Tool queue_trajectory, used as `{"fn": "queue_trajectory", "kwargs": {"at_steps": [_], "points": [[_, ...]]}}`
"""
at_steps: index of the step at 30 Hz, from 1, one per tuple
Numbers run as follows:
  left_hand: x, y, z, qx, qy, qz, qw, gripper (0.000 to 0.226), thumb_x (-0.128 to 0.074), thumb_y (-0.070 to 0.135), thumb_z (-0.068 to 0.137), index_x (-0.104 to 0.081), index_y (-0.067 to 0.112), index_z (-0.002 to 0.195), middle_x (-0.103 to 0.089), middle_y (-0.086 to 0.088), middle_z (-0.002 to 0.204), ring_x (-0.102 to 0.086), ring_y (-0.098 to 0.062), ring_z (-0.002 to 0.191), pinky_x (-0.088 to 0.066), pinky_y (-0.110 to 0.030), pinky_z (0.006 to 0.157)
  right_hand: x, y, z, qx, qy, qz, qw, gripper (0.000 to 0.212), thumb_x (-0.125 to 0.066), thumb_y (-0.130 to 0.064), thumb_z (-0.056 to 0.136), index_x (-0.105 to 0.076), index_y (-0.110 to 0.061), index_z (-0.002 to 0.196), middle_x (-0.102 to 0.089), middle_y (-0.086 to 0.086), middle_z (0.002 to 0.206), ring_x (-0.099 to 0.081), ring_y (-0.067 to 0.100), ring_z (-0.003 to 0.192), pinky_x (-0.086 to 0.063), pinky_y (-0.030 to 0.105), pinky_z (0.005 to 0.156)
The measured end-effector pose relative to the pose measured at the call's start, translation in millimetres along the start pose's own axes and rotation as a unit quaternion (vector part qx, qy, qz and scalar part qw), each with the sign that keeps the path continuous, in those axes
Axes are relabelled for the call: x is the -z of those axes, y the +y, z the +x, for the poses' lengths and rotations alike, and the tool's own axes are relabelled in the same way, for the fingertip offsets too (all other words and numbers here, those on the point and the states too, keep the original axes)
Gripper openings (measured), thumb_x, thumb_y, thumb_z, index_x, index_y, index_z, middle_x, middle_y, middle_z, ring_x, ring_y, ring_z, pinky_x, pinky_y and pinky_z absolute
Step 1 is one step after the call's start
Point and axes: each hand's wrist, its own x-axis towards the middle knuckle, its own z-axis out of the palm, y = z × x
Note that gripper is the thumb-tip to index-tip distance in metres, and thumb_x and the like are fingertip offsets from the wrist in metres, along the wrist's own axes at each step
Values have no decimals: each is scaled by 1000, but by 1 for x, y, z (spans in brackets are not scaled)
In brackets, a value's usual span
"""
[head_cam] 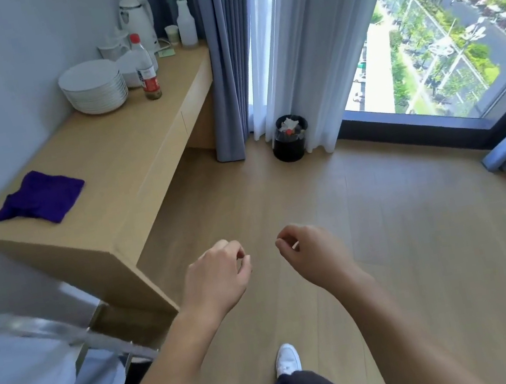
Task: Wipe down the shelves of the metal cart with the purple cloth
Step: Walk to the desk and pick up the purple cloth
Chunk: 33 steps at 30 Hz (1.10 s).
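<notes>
The purple cloth (40, 198) lies on the wooden desk (124, 153) at its near end, close to the wall and well apart from both hands. It is rumpled and roughly four-sided. Its long axis runs slantwise across the desktop: a narrow, tapered corner points towards the wall at the left, and the broader edge faces the desk's front edge.

Both hands hang over the floor (386, 236), side by side with a gap between them. The left hand (215, 275) has its fingers loosely curled under the palm and holds nothing. The right hand (312, 252) is the same, with thumb and forefinger tips near each other but nothing between them.

The metal cart (68, 336) sits at the bottom left, just beside the desk's near end. Only a blurred shiny rail and a pale surface below it show — the frame edge cuts off the rest, and its shelves cannot be made out.

At the far end of the desk stand a stack of white plates (93, 87), a red-capped bottle (147, 72), a white kettle (137, 20) and a spray bottle (185, 18); smaller items behind them are too crowded to tell apart. A black bin (291, 138) stands by the curtains (282, 53), its contents unclear. One white shoe (286, 359) shows below — the other foot is hidden.
</notes>
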Motion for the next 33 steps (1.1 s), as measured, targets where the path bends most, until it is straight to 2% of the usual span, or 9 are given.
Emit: {"fn": "queue_trajectory", "kwargs": {"at_steps": [7, 12, 16, 19, 25, 28, 31, 33], "points": [[-4, -2, 77, 39, 2, -4, 999, 18, -48, 43, 93, -56, 30, 84, -56, 13, 83, -51, -6, 62, -36, -24, 52, 13, 3, 87, 21, -30, -24, 999, 21, -46, -41, 94, -64, -29, 96, -67, -14, 92, -64, 13, 84, -55, 32, 72], [-7, -23, 130, 80, -5, -16, 997, 19, -47, 43, 93, -57, 29, 85, -57, 12, 86, -52, -11, 67, -38, -26, 57, 15, -5, 152, 30, -44, -28, 998, 21, -47, -41, 94, -65, -30, 97, -68, -13, 92, -64, 13, 85, -55, 32, 73], [-3, -54, 180, 92, 14, -29, 995, 18, -48, 43, 92, -56, 30, 83, -56, 13, 83, -50, -7, 62, -29, -23, 48, 9, -32, 205, 58, -50, -49, 996, 22, -47, -41, 93, -64, -29, 96, -68, -12, 91, -64, 15, 83, -55, 33, 71], [3, -86, 223, 104, 34, -35, 993, 18, -49, 44, 92, -56, 31, 82, -56, 13, 83, -49, -7, 62, -26, -22, 46, 1, -60, 253, 85, -56, -68, 993, 23, -47, -43, 92, -64, -29, 96, -67, -11, 91, -64, 17, 83, -56, 35, 72], [37, -167, 288, 141, 58, -39, 988, 18, -49, 43, 92, -58, 30, 84, -59, 12, 88, -57, -12, 74, -32, -26, 54, -17, -144, 346, 146, -73, -81, 983, 20, -48, -42, 92, -63, -29, 95, -66, -10, 89, -63, 16, 82, -56, 35, 70], [58, -209, 290, 187, 78, -50, 978, 17, -47, 40, 91, -59, 29, 85, -58, 14, 91, -57, -14, 78, -35, -27, 57, -38, -194, 378, 194, -88, -74, 974, 22, -48, -43, 92, -63, -27, 92, -67, -7, 85, -63, 18, 80, -55, 34, 68], [68, -247, 273, 245, 95, -51, 963, 15, -48, 38, 93, -60, 29, 89, -59, 16, 95, -51, -9, 69, -30, -25, 50, -68, -244, 394, 257, -127, -57, 956, 20, -49, -42, 92, -64, -29, 93, -67, -11, 84, -63, 14, 76, -52, 29, 64], [72, -270, 259, 300, 106, -53, 947, 17, -49, 37, 94, -62, 26, 94, -61, 12, 95, -52, -8, 66, -34, -26, 49, -89, -274, 403, 295, -167, -52, 939, 19, -49, -42, 92, -64, -29, 94, -68, -13, 86, -63, 12, 77, -53, 30, 64]]}}
